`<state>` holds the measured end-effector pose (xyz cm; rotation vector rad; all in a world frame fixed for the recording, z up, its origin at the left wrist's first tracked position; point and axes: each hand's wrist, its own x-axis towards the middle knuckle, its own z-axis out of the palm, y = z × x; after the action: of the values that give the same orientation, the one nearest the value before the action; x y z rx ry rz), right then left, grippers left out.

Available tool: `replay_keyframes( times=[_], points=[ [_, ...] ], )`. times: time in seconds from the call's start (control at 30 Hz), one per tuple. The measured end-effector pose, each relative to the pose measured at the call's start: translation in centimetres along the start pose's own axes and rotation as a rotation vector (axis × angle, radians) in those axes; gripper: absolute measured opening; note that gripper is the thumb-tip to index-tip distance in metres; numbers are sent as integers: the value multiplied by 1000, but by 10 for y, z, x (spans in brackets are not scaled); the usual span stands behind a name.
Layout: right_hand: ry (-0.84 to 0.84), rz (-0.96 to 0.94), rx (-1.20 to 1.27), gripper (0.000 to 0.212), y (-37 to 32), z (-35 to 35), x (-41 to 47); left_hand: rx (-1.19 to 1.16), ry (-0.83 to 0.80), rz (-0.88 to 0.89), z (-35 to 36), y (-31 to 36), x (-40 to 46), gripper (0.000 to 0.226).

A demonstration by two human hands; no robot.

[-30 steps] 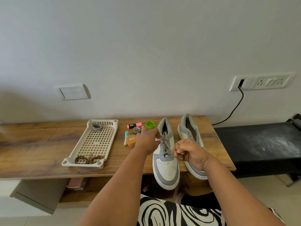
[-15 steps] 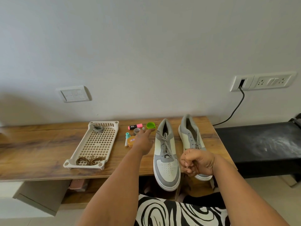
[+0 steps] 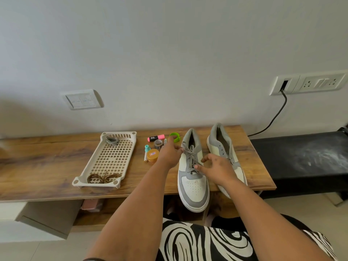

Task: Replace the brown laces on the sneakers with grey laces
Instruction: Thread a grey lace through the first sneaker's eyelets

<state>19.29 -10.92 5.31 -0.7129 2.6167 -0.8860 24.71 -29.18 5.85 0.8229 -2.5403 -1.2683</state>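
Two sneakers side by side on the wooden tabletop (image 3: 47,166), toes toward the near edge and overhanging it, seen from the head camera. Left sneaker (image 3: 193,183) already threaded with a grey lace (image 3: 191,157) up the eyelets; right sneaker (image 3: 224,146) just beside it, partly covered by the right forearm, lacing not readable. Left hand (image 3: 169,155) at the upper left side of the left sneaker, fingers reaching onto the top crossings of the grey lace, apparently pinching a strand there, though too small to confirm. Right hand (image 3: 216,166) hovering over the gap between the two sneakers, fingers spread and lightly bent, released, with fingertips near or touching the lower lace crossings and nothing gripped. Further left, a cream perforated tray (image 3: 113,157) holding a bundle of brown laces (image 3: 103,178) at its near end and a small coil of another grey lace (image 3: 112,140) at its far end. Between tray and sneakers, a cluster of small items: pink highlighter (image 3: 156,137), green ring (image 3: 175,137), roll of tape (image 3: 157,143), round amber tin (image 3: 152,155), teal-capped marker (image 3: 146,152). Behind, on the wall, a switch plate (image 3: 82,99) and a socket panel (image 3: 308,83) with a black cable (image 3: 273,119) plugged in.
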Motion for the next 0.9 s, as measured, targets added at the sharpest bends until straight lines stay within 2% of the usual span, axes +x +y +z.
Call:
replay_keyframes(
  times=[0.13,0.23,0.47,0.9],
  points=[
    [84,-58,13,25,-7,10,-2,-24,-8,-9,-1,0,-4,56],
    [93,-60,-2,23,-6,10,0,-29,-14,-10,-2,2,-7,53],
    [-190,-95,-82,25,-5,-6,-4,-23,-37,-20,-2,5,-10,36],
    [-400,-58,-212,18,1,-10,-10,-39,-34,-25,1,9,-15,20]
  ],
)
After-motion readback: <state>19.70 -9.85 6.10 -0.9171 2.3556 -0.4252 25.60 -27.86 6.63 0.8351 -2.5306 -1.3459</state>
